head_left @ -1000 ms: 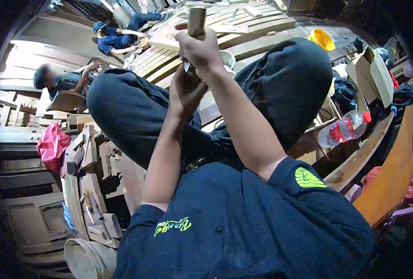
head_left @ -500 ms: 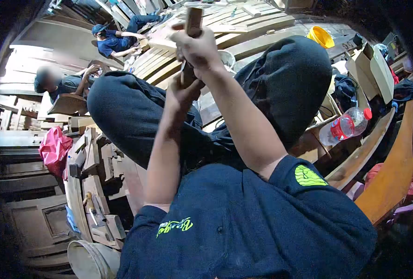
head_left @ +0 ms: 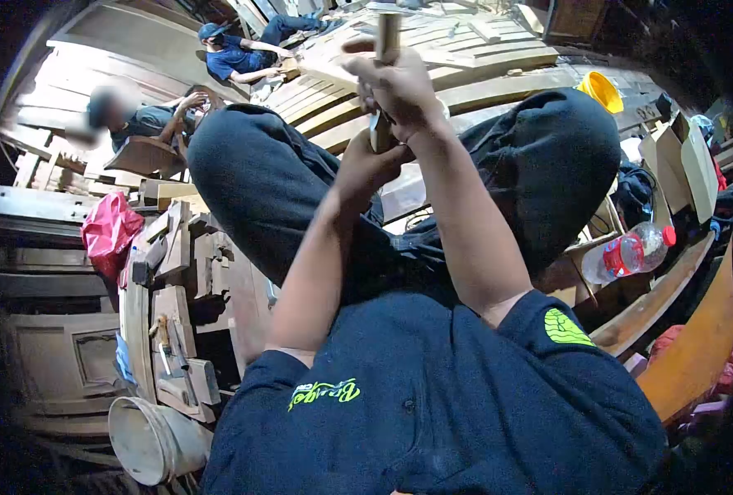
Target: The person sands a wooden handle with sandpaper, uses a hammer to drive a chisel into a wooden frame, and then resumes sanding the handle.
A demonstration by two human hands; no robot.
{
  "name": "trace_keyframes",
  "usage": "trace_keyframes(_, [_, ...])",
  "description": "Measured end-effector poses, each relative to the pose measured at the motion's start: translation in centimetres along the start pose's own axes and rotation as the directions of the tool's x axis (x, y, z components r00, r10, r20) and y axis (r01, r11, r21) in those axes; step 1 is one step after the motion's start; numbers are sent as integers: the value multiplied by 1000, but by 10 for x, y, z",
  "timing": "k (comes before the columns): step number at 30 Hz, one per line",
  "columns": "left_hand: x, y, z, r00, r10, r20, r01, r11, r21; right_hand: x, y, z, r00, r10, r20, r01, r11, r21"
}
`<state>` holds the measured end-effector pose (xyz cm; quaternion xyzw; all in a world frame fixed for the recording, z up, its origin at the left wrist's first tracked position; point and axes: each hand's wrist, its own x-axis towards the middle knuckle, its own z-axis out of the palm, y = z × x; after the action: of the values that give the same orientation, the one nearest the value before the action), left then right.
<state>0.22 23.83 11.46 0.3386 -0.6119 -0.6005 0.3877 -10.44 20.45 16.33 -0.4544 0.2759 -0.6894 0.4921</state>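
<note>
A narrow wooden piece [head_left: 389, 37] stands nearly upright above my bent knees, its top end poking out over my right hand. My right hand [head_left: 405, 87] is closed on its upper part, fingers blurred by movement. Lower down, my left hand [head_left: 372, 161] grips near the bottom end, with the wrist bent toward the right forearm. Part of the piece shows between the two hands; the rest is hidden by fingers, so its exact kind cannot be made out.
Two people sit at the upper left, near stacked boards [head_left: 325, 107]. To the left are a pink bag [head_left: 111, 231], wood offcuts, hand tools [head_left: 165, 342] and a white bucket [head_left: 148, 441]. On the right lie a plastic bottle [head_left: 626, 256], a cardboard box [head_left: 684, 165] and a yellow bucket [head_left: 602, 91].
The view has shifted, so the surroundings sit further right. Both hands still hold the wooden piece, and its lower part is more covered by my hands.
</note>
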Motion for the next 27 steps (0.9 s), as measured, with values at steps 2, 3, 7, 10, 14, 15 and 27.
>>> trace_keyframes(2, [9, -23, -8, 934, 358, -13, -296, 793, 533, 4, 18, -1, 927, -281, -250, 245, 955, -168])
trace_keyframes(3, [5, -22, 0, 914, 402, -57, -245, 658, 712, 8, 24, -3, 844, -446, -297, 382, 890, -250])
trace_keyframes(7, [6, -17, 6, 861, 486, -147, -334, 760, 557, 1, 21, 5, 938, -175, -300, 142, 982, -127])
trace_keyframes(10, [2, 1, -9, 990, 70, -123, -17, 923, 385, -4, 5, -8, 990, 109, 84, -126, 965, 230])
trace_keyframes(14, [-5, 7, -12, 976, -182, 121, 188, 981, -43, -7, -13, -3, 973, 83, 215, -126, 973, 195])
trace_keyframes(15, [-5, 4, -13, 983, -109, 148, 122, 989, -82, -7, -14, -1, 989, 81, 121, -95, 989, 117])
trace_keyframes(27, [10, -17, -7, 958, 284, -46, -213, 809, 548, -5, 5, -5, 998, 53, 38, -57, 993, 104])
